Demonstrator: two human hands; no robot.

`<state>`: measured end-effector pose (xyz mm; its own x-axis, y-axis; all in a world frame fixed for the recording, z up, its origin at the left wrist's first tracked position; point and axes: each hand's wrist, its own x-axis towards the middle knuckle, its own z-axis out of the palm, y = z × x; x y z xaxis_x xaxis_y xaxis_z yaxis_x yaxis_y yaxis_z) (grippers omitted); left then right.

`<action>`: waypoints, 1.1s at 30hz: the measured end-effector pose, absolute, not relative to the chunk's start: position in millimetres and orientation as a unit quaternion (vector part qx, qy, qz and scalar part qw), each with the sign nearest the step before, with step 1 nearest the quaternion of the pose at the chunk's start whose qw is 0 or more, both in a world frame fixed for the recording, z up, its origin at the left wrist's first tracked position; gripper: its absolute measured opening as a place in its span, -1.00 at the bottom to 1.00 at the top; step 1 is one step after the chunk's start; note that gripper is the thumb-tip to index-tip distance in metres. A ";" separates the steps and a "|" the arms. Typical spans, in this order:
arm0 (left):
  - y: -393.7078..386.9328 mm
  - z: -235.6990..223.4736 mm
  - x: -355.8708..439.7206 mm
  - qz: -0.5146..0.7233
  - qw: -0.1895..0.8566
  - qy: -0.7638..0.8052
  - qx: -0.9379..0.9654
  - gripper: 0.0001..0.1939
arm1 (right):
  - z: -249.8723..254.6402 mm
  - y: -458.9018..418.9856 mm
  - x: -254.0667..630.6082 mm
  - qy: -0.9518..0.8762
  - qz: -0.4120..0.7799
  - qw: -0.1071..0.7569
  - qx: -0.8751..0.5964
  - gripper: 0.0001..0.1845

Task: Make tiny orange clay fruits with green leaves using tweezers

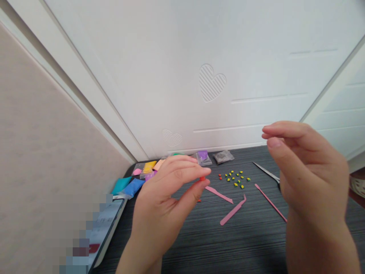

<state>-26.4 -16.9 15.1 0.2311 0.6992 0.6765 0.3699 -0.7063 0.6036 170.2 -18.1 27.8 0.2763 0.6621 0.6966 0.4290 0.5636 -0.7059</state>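
In the head view, relayed to me at a distance, two bare hands hover apart above a dark, wood-grained table (199,245). The left hand (159,205) pinches a tiny red piece (202,178) between thumb and forefinger, just the tips, which I take to be a way of not squashing it. The right hand (316,167) is loosely curled, thumb and fingertips seemingly slightly apart; I see nothing between them.

Beyond and between the hands lie small yellow-and-green pieces (238,181), with two red bits (220,177) beside them, probably spread out so they don't stick together. Nearer me are a pink blade-shaped tool (219,194) and pink bent-tip tweezers (233,211). Just left of the right hand are a slim pink rod (270,202) and scissors (266,172), seemingly kept within reach. Behind and left of the left hand sit coloured packets (133,188), apparently pushed back for working room.
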 end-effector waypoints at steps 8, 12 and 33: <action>-16.3 14.8 -24.6 0.528 0.176 0.360 0.749 -0.76 | 27.0 -18.4 170.2 -0.598 0.084 0.652 -0.459 -0.80; -15.7 14.6 -23.9 0.531 0.188 0.348 0.749 -0.77 | 26.2 -20.7 170.7 -0.600 0.088 0.644 -0.465 -0.79; -6.4 17.7 -35.8 0.646 0.110 0.384 0.650 -0.86 | 22.3 -15.5 171.6 -0.599 0.049 0.654 -0.460 -0.81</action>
<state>-35.8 -6.4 17.7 -0.1297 0.6410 0.7565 0.3570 -0.6816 0.6387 171.6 -15.5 22.3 0.2784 0.6156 0.7372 0.4868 0.5712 -0.6609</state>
